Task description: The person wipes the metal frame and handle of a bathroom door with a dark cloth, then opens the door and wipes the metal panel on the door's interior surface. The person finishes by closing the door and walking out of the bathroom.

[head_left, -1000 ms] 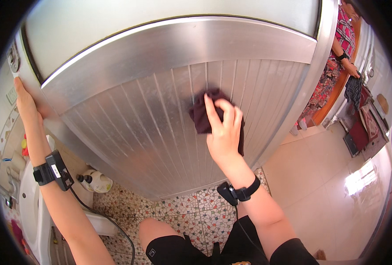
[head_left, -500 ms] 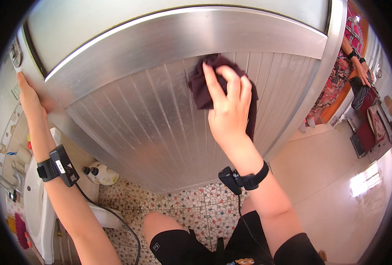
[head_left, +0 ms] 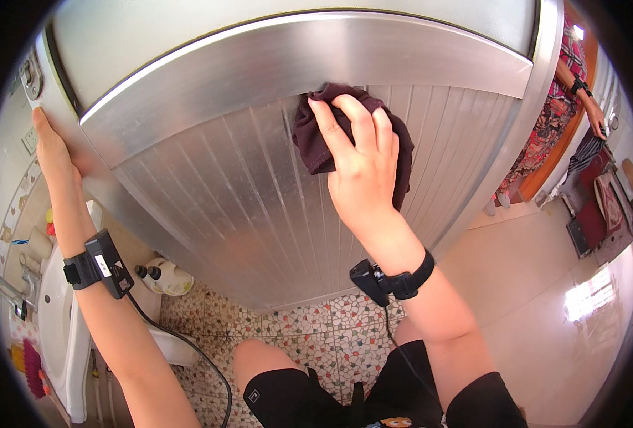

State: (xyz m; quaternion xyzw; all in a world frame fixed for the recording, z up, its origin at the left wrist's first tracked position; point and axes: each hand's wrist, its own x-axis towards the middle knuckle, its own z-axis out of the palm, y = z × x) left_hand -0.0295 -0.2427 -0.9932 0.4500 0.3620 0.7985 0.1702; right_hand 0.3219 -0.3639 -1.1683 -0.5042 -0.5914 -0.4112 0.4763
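A silver metal door [head_left: 224,207] with a ribbed lower panel and a smooth crossbar fills the middle of the view. My right hand [head_left: 365,167] presses a dark maroon cloth [head_left: 315,146] against the ribs just below the crossbar, fingers bent over the fabric. At the far left, my left hand [head_left: 54,146] grips the door's edge below a metal latch [head_left: 31,77]; part of its fingers is hidden by the door. Each of my wrists wears a black strap with a small device and a cable.
To the left is a white sink [head_left: 58,321] with a tap [head_left: 6,289]. Bottles [head_left: 167,277] stand on the mosaic floor [head_left: 302,321] behind the door's lower left. At right, another person in patterned clothes [head_left: 544,135] stands past the door, near a rack of dark red items [head_left: 594,221].
My right hand and the cloth have shifted slightly left along the panel. My left hand still holds the door's edge. The other person's hand has moved a little.
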